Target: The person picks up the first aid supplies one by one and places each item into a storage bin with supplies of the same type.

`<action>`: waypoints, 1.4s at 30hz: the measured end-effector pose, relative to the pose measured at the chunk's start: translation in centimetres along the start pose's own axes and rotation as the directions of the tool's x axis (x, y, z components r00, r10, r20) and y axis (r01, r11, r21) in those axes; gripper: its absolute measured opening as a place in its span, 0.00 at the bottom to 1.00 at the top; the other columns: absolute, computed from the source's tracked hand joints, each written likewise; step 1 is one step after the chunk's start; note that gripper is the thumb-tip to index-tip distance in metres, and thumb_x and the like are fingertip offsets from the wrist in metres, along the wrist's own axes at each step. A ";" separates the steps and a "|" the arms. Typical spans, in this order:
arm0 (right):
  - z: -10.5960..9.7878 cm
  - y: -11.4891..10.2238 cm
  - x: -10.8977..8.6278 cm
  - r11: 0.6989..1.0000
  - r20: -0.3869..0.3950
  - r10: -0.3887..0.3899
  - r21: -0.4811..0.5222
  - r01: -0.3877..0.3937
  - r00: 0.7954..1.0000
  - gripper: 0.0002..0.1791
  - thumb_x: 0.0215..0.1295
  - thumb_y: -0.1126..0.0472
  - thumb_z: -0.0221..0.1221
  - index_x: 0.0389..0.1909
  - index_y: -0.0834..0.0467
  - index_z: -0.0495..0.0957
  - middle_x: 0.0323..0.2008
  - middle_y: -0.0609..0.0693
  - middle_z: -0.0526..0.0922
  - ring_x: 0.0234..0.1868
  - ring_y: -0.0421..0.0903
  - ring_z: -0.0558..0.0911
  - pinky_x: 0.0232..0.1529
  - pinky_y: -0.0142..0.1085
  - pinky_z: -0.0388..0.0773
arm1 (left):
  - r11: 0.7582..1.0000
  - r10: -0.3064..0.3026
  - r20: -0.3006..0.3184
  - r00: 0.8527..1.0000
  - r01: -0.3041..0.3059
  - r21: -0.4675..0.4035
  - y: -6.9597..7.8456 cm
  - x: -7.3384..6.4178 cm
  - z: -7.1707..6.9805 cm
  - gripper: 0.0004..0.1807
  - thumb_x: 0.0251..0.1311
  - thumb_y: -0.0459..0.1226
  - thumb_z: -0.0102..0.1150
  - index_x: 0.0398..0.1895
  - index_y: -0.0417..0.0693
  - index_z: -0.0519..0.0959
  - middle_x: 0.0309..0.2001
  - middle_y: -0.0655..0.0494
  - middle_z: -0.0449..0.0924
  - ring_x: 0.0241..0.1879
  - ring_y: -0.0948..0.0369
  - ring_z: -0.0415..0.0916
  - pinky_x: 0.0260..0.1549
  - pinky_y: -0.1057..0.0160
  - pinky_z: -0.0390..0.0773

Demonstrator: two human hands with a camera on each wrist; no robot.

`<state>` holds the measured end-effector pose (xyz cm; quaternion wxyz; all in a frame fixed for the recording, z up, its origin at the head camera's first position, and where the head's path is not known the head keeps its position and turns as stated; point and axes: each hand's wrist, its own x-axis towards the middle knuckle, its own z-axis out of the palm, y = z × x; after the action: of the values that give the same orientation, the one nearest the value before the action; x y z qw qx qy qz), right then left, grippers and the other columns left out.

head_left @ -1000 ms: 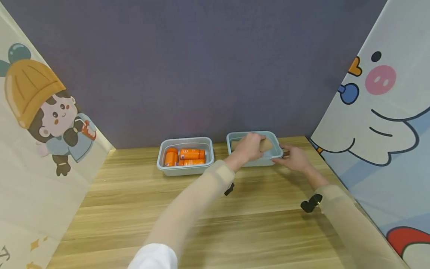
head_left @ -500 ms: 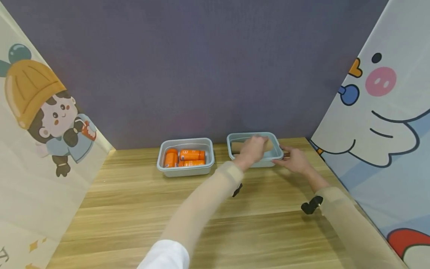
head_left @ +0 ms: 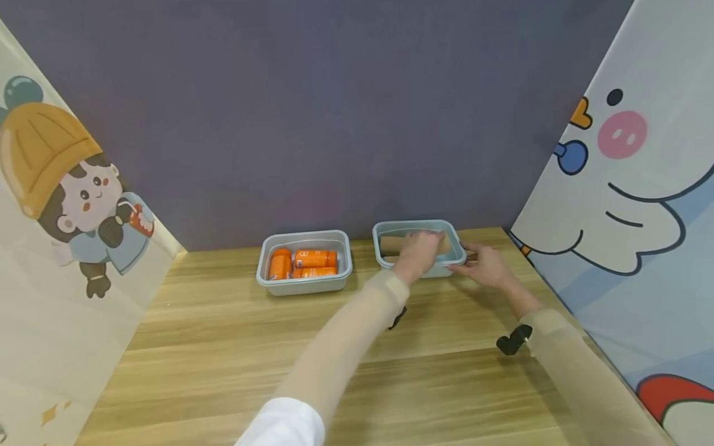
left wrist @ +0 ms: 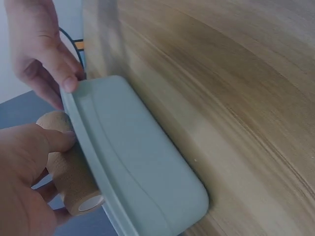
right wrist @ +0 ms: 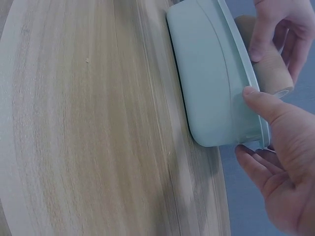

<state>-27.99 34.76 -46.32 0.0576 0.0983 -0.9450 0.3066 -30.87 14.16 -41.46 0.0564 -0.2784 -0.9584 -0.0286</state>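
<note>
In the head view, a pale blue-green plastic container [head_left: 454, 260] stands at the back right of the table. My left hand [head_left: 419, 253] reaches into it over the front rim. It grips a tan, crinkled bandage roll [left wrist: 74, 179] with a white hollow core, thumb on the near side. Another stretch of tan roll [head_left: 392, 244] shows inside, left of the hand; the hand hides part of the contents. My right hand [head_left: 484, 266] holds the container's right end, thumb on the rim and fingers below it, as the right wrist view shows.
A second, greyish container [head_left: 304, 285] stands to the left, with three orange bottles [head_left: 315, 257] lying in it. Behind both rises a dark grey panel [head_left: 334, 124]. Printed cartoon panels flank the wood-grain table [head_left: 234, 359].
My left hand has lowered further into the right container with the bandage roll, which was tilted up earlier and now lies lower. The right hand keeps its hold on the container's end.
</note>
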 end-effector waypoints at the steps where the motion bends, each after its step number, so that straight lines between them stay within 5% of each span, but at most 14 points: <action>1: 0.1 0.0 0.0 1.000 0.000 -0.001 0.003 0.001 1.000 0.47 0.65 0.49 0.75 0.75 0.73 0.67 0.58 0.74 0.84 0.54 0.66 0.89 0.49 0.53 0.90 | 1.000 -0.004 0.003 1.000 0.004 -0.005 -0.1 -0.1 0.3 0.30 0.78 0.37 0.58 0.79 0.65 0.69 0.72 0.67 0.79 0.68 0.63 0.79 0.68 0.55 0.81; 14: 0.7 -0.3 0.2 1.000 -0.001 -0.023 0.008 0.023 1.000 0.47 0.65 0.52 0.75 0.74 0.74 0.67 0.60 0.76 0.82 0.53 0.67 0.89 0.48 0.52 0.91 | 0.997 -0.047 -0.048 0.998 0.044 -0.063 -1.0 -1.0 0.8 0.33 0.78 0.36 0.57 0.82 0.66 0.66 0.79 0.61 0.71 0.76 0.57 0.72 0.79 0.50 0.69; 20: 0.8 -0.5 0.1 1.000 0.010 -0.017 0.007 0.017 1.000 0.47 0.65 0.51 0.75 0.74 0.74 0.67 0.59 0.75 0.83 0.54 0.67 0.89 0.47 0.51 0.91 | 0.990 -0.025 -0.117 0.993 0.009 -0.140 -1.6 -2.0 0.0 0.30 0.75 0.40 0.63 0.78 0.65 0.71 0.76 0.62 0.74 0.71 0.58 0.77 0.76 0.59 0.73; 26: 0.7 -0.5 0.0 1.000 0.010 -0.015 0.022 0.015 1.000 0.47 0.66 0.50 0.74 0.75 0.75 0.65 0.61 0.76 0.81 0.54 0.68 0.89 0.49 0.53 0.91 | 0.972 -0.028 -0.117 0.993 -0.001 -0.235 -3.0 -3.5 -1.4 0.32 0.74 0.47 0.66 0.78 0.57 0.71 0.75 0.57 0.76 0.69 0.58 0.79 0.61 0.65 0.84; 30: 0.5 -0.4 -0.1 1.000 0.013 -0.009 0.028 0.009 1.000 0.48 0.66 0.50 0.74 0.75 0.74 0.65 0.63 0.77 0.80 0.55 0.69 0.88 0.50 0.53 0.90 | 0.943 -0.036 -0.129 0.991 -0.009 -0.333 -4.2 -4.5 -2.5 0.32 0.73 0.46 0.66 0.78 0.54 0.72 0.75 0.56 0.76 0.36 0.67 0.88 0.33 0.73 0.86; 32: 0.4 -0.4 -0.1 1.000 0.010 -0.007 0.023 0.007 1.000 0.48 0.66 0.49 0.74 0.76 0.74 0.65 0.62 0.76 0.80 0.55 0.68 0.88 0.50 0.53 0.90 | 0.908 -0.050 -0.140 0.989 -0.013 -0.419 -4.7 -5.0 -2.9 0.32 0.73 0.43 0.67 0.77 0.52 0.72 0.74 0.54 0.77 0.17 0.68 0.74 0.19 0.73 0.78; 34: 0.3 -0.3 0.0 1.000 0.006 -0.006 0.017 0.006 1.000 0.48 0.66 0.49 0.74 0.76 0.73 0.65 0.62 0.76 0.81 0.55 0.68 0.88 0.50 0.52 0.90 | 0.872 -0.067 -0.149 0.987 -0.014 -0.489 -5.4 -5.5 -3.1 0.32 0.72 0.40 0.67 0.78 0.52 0.72 0.74 0.53 0.77 0.13 0.65 0.62 0.15 0.71 0.73; 36: 0.3 -0.2 0.0 1.000 0.002 -0.004 0.010 0.004 1.000 0.48 0.65 0.49 0.74 0.75 0.73 0.66 0.61 0.76 0.81 0.55 0.67 0.88 0.50 0.52 0.90 | 0.855 -0.085 -0.167 0.982 -0.014 -0.518 -6.1 -6.0 -3.3 0.32 0.72 0.40 0.67 0.78 0.52 0.72 0.73 0.52 0.78 0.22 0.65 0.77 0.27 0.70 0.83; 38: 0.3 -0.2 0.0 1.000 0.002 -0.002 0.005 0.002 1.000 0.48 0.65 0.50 0.75 0.75 0.73 0.66 0.62 0.75 0.81 0.55 0.67 0.88 0.51 0.53 0.90 | 0.849 -0.101 -0.177 0.979 -0.008 -0.529 -6.9 -6.5 -3.4 0.33 0.72 0.40 0.67 0.78 0.52 0.71 0.74 0.51 0.77 0.43 0.60 0.88 0.47 0.65 0.88; 40: 0.2 -0.1 0.0 1.000 0.003 -0.002 -0.001 0.002 1.000 0.48 0.65 0.50 0.74 0.75 0.73 0.66 0.62 0.75 0.81 0.55 0.67 0.88 0.51 0.53 0.90 | 0.860 -0.114 -0.187 0.976 0.003 -0.510 -7.7 -6.9 -3.5 0.33 0.71 0.41 0.68 0.78 0.52 0.72 0.74 0.50 0.77 0.64 0.54 0.83 0.64 0.59 0.83; 42: 0.1 0.0 -0.1 1.000 0.004 0.000 -0.002 0.000 1.000 0.48 0.65 0.49 0.74 0.75 0.73 0.66 0.62 0.76 0.81 0.55 0.68 0.88 0.51 0.53 0.89 | 0.869 -0.125 -0.190 0.974 0.015 -0.495 -8.6 -7.2 -3.5 0.34 0.70 0.41 0.69 0.78 0.51 0.72 0.74 0.49 0.77 0.70 0.50 0.78 0.70 0.55 0.79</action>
<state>-27.91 34.68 -46.42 0.0560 0.0990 -0.9453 0.3056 -29.10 2.74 -39.07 0.0866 -0.2436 -0.9172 -0.3030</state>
